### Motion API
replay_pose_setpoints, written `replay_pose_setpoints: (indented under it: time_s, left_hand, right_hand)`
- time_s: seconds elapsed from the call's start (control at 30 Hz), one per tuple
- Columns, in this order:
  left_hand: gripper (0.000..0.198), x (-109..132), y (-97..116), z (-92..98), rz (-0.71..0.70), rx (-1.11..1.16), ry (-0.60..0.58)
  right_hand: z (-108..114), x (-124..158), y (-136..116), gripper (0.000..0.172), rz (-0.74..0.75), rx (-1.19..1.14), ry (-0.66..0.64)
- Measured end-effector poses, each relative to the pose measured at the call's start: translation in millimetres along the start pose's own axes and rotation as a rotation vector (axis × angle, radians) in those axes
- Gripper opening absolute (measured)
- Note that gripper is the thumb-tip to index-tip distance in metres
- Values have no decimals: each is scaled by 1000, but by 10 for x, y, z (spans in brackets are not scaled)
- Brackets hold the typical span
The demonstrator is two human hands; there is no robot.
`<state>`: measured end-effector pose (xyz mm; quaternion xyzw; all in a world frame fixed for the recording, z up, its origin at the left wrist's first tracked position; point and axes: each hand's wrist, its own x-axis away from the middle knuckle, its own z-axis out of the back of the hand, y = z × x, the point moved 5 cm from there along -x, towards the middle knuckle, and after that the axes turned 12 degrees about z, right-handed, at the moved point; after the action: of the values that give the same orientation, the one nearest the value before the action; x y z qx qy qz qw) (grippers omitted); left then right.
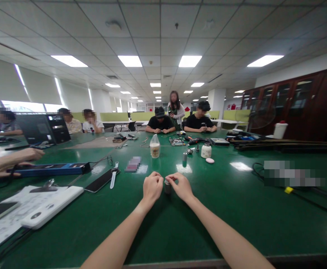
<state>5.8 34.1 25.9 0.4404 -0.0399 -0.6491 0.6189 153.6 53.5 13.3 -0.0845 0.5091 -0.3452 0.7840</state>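
Observation:
A small grey metal cylinder (pixel 167 188) stands upright on the green table between my two hands. My right hand (pixel 182 185) reaches in from the right, its thumb and fingers pinched at the cylinder's top rim. Close on the left side is my left hand (pixel 153 186), its fingers curled in and pressed together. Whatever those fingers hold, if anything, is hidden. A second metal cylinder (pixel 185 157) stands a little farther away. Beyond it are a white jar (pixel 206 150) and a pale pink round lid (pixel 209 160). A clear plastic bag (pixel 154 146) with beige contents stands behind my hands.
To the left lie a white watch (pixel 114 175), a black phone (pixel 99 181), a white power strip (pixel 52 205) and a clipboard (pixel 9 203). Another person's hands touch a blue bar-shaped device (pixel 51 169). Cables (pixel 306 192) lie at right. Several people sit across the table.

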Motion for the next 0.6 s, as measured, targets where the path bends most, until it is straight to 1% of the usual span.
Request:
replay_pose_setpoints:
  time_s: [0.13,0.23,0.33,0.43,0.5,0.6]
  left_hand:
    - [34,1,6,-21,-22,16,26]
    - [26,-19,-7,-82,-60,116,-22]
    - [23,-50,-44,-142,-61,187,-69]
    - [20,-68,-74,-173,-47,203,-93]
    - [20,-71,-87,-179,-38,189,-98]
    - [21,-64,-102,-182,-22,176,-111]
  right_hand:
    - [-32,7,61,19,-22,-14,-15]
    - [-62,12,139,20,-53,-70,-30]
    - [-133,21,249,22,-146,-229,-53]
    - [-207,32,365,23,-279,-444,-27]
    - [-236,38,428,25,-348,-503,-8]
    - [-263,48,482,28,-394,-523,-18]
